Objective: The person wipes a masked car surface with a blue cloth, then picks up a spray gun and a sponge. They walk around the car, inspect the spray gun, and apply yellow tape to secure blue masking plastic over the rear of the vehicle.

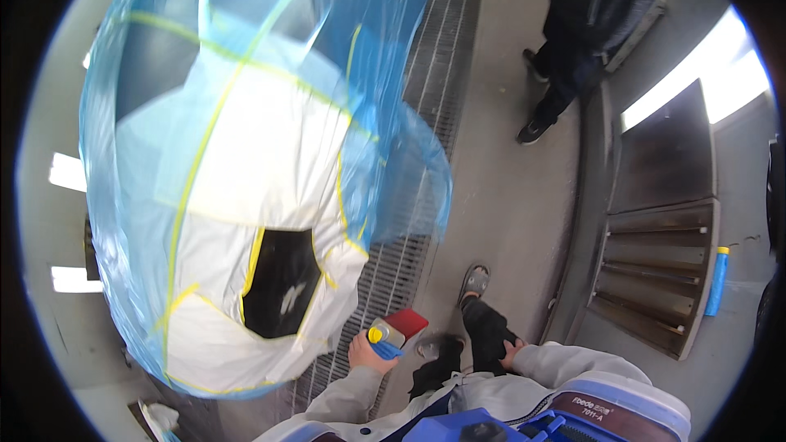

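Observation:
In my left hand [366,354], down by the wrapped car, is a flat-sided can with a yellow cap [376,334] and a red side [409,322]. A folded blue cloth [386,349] is held against it, with my fingers closed round both. My right hand [513,353] rests against my dark trouser leg [490,329]; its fingers are too small and partly hidden to read. The car's white and blue masking film [274,143] is fixed with yellow tape. A bare black panel [282,282] shows through a taped opening near my left hand.
A floor grating [393,270] runs along the car's right side. A person in dark clothes [594,8] stands far right. By the right wall are a slatted vent [655,270] and a blue roll [717,282]. A respirator [565,413] intrudes at the bottom.

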`<control>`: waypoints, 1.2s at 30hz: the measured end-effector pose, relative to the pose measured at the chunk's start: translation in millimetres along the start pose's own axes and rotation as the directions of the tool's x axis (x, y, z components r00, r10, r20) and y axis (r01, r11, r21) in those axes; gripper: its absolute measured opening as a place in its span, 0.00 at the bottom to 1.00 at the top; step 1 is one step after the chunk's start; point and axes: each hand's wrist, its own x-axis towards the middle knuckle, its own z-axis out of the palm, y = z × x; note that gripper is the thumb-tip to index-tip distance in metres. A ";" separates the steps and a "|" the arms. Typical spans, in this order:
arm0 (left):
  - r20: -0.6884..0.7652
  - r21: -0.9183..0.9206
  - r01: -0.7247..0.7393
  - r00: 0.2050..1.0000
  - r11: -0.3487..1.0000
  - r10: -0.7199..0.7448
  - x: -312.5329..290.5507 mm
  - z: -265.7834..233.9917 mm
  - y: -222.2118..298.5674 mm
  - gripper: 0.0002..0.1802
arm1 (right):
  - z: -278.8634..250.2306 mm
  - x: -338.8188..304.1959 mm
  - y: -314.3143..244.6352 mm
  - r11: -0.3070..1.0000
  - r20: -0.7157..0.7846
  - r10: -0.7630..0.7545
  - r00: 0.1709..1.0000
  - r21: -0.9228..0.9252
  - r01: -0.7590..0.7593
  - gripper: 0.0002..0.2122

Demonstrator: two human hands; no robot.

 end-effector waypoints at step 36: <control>-0.148 0.047 0.014 0.989 0.999 -0.006 574.1 -141.1 379.6 0.65 | -540.4 0.8 200.8 0.528 -0.138 0.454 0.880 0.837 -0.141 0.25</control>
